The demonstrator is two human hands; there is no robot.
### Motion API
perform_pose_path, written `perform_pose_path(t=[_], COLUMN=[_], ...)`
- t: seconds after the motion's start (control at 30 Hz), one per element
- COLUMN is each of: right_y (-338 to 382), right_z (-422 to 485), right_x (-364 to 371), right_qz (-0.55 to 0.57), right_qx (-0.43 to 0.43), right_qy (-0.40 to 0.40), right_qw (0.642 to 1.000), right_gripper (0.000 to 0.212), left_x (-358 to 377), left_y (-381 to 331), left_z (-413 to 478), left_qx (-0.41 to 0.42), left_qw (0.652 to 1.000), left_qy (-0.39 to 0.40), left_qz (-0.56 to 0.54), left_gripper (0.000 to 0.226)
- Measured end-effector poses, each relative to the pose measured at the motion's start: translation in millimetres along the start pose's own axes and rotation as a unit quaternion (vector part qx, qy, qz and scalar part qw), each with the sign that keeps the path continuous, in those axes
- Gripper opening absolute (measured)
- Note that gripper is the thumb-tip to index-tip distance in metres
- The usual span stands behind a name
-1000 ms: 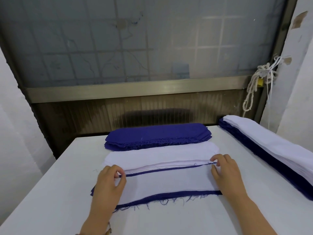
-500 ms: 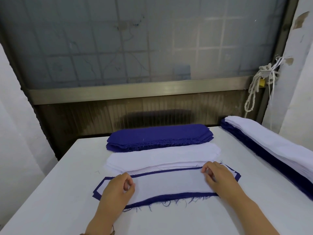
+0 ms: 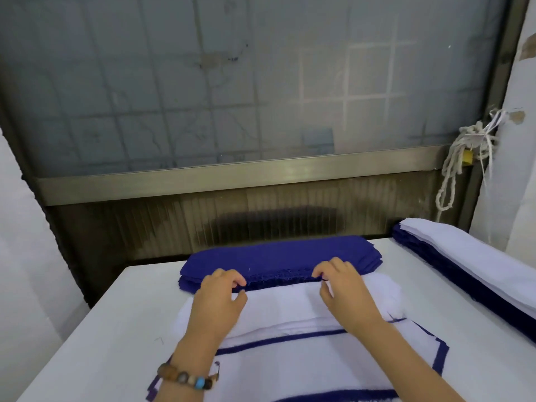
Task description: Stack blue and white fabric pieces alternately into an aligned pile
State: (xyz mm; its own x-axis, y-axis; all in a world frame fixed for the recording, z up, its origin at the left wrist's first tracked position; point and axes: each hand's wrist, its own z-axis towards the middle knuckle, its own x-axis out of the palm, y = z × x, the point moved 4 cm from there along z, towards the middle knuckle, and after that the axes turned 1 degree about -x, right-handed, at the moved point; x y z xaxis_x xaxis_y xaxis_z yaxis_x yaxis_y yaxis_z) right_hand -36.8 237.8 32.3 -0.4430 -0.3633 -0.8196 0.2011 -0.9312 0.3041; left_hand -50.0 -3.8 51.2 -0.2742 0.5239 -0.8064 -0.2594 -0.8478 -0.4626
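Hands [image 3: 216, 300] advanced; perhaps gripping — blue stack [image 3: 278, 253]

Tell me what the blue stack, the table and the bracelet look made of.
Blue stack: woven cloth, matte; its cut edges fray into threads. Table: smooth white surface with a faint sheen, perhaps laminate or painted board. Bracelet: round beads, mostly brown and wood-like, one glossy blue, perhaps glass or plastic.

A white table [image 3: 87, 343] fills the near part of the scene. Beyond its far edge stands a dark ribbed panel [image 3: 261, 219], topped by a metal rail [image 3: 232, 178] and a frosted window [image 3: 232, 82]. At the far right, a knotted white rope [image 3: 452, 169] with a yellow tag [image 3: 467, 156] hangs beside a white wall [image 3: 519, 175].
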Motion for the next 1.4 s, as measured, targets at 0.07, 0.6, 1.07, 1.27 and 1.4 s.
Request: perform_pose_path(t=[0.07, 0.6, 1.07, 1.27, 1.4], right_y=[12.1, 24.1, 19.3, 24.8, 24.1], right_z=[9.5, 89.6, 102.4, 97.7, 97.7], right_x=[17.6, 71.8, 73.0, 73.4, 73.6], right_qz=[-0.001, 0.017, -0.033, -0.064, -0.067], right_qx=[-0.011, 0.05, 0.073, 0.087, 0.085], right_qy=[-0.004, 0.021, 0.113, 0.071, 0.063], right_qw=[1.0, 0.998, 0.99, 0.992, 0.992], right_gripper=[0.035, 0.014, 0.039, 0.026, 0.026], left_x=[12.1, 61.2, 81.4, 75.3, 70.7], left_y=[-5.1, -9.0, 9.2, 7.3, 6.5], left_z=[13.9, 71.8, 77.7, 77.1, 77.8], left_qx=[-0.003, -0.05, -0.067, -0.062, -0.051], left_qw=[0.999, 0.992, 0.991, 0.993, 0.993], left_qy=[0.004, -0.081, -0.017, -0.057, -0.072], left_qz=[0.039, 0.086, 0.113, 0.083, 0.079], left_gripper=[0.028, 0.006, 0.045, 0.037, 0.018])
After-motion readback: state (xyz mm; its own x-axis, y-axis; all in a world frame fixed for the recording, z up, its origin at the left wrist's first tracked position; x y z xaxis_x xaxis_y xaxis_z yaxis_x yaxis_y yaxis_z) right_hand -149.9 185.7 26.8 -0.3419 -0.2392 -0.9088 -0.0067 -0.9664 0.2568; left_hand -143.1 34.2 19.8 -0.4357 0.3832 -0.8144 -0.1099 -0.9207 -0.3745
